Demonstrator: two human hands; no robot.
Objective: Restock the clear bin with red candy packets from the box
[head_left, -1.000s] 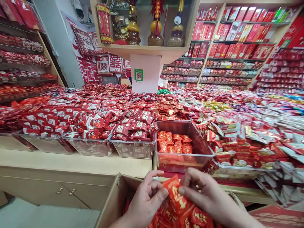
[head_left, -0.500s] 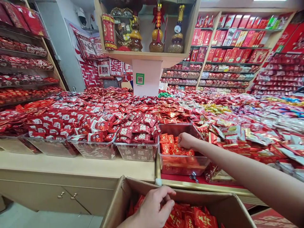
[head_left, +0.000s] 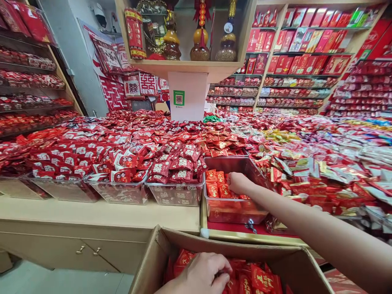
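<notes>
Red candy packets with gold print [head_left: 263,279] fill the bottom of an open cardboard box [head_left: 245,247] at the lower centre. My left hand [head_left: 205,273] is over these packets, fingers curled and thumb apart, touching or just above them. Beyond the box, a clear plastic bin [head_left: 235,210] on the counter holds similar orange-red packets [head_left: 216,183]. My right hand [head_left: 240,183] reaches into its right part with the fingers curled down against the packets. Whatever those fingers hold, if anything, is hidden.
Full clear bins [head_left: 174,194] line the counter edge [head_left: 101,214] to the left. Heaped packets [head_left: 318,175] lie right of my forearm. A display cabinet [head_left: 186,65] on a white pillar [head_left: 187,98] stands behind. Stocked shelves [head_left: 306,77] line the back.
My left hand has shifted slightly right and down over the box, its fingers more curled down. My right hand stays in the bin, moved only slightly. The whole view has shifted a little.
</notes>
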